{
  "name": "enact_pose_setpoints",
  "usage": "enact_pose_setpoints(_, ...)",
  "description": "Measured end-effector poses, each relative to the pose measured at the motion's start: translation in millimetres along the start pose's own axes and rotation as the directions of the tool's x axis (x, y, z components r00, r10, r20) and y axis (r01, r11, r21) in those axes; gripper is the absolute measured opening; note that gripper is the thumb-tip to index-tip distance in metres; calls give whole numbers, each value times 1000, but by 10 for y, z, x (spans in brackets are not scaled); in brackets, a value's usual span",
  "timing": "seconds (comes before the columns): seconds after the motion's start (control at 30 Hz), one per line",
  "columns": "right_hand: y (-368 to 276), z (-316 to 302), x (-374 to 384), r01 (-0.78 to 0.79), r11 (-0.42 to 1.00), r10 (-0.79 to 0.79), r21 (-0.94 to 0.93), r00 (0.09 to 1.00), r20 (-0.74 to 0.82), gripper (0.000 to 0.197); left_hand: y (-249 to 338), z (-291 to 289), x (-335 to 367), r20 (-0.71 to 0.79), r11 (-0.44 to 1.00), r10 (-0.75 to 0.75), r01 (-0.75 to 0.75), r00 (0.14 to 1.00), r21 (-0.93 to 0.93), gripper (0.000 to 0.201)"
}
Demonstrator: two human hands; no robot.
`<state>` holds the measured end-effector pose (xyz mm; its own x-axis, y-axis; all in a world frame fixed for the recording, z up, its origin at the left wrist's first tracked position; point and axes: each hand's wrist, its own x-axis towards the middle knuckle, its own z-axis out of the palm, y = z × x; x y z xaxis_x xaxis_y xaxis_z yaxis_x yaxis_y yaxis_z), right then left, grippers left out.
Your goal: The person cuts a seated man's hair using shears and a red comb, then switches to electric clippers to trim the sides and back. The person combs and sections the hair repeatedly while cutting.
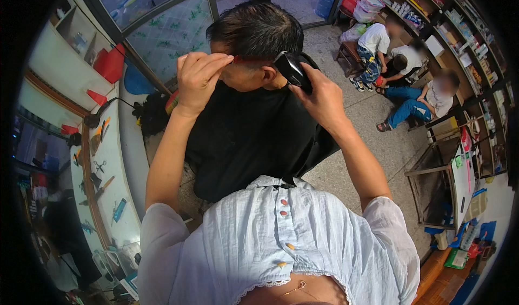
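A seated person with short dark hair (257, 29) is draped in a black cape (243, 137), with the head turned toward the left. In my right hand (324, 97) is a black hair clipper (294, 72), its blade end against the hair just behind and above the ear. My left hand (197, 80) is raised at the person's temple, fingertips pinched on a thin reddish comb (246, 60). The comb lies along the hair above the ear, and most of it is hard to see against the hair.
On the left, a white counter (127, 180) carries scissors (99, 166), a comb with a brownish handle (105, 187) and a blue clipper-like tool (119, 210). Several people sit at the right by shelves (454, 34). A small wooden table (432, 170) stands nearer. A glass door (170, 34) is behind.
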<state>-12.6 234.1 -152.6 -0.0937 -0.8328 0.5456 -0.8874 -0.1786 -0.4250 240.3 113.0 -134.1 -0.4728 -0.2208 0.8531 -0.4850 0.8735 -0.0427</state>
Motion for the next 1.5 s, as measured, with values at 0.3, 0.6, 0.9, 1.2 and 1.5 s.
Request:
enact_pose_setpoints(0.3,-213,18,75,45,999,-45,30,999,19,48,21,12,-5,-6,1000,-18,18,1000,-20,28)
enact_pose_setpoints(0.6,-68,-257,32,-145,980,132,139,986,100,50,-44,-31,-162,372,840,-342,458,863,-292,26)
enact_pose_setpoints(0.9,-54,-387,60,-244,965,225,100,960,167,51,-30,10,-105,129,910,-308,331,943,-251,24)
enact_pose_setpoints(1.2,-171,-349,120,-144,989,146,-23,977,158,49,-7,24,-42,-35,977,-160,153,986,-147,23)
enact_pose_setpoints(1.5,-458,-254,200,-9,999,17,-52,989,149,50,11,37,-58,-64,985,-135,126,989,-121,24)
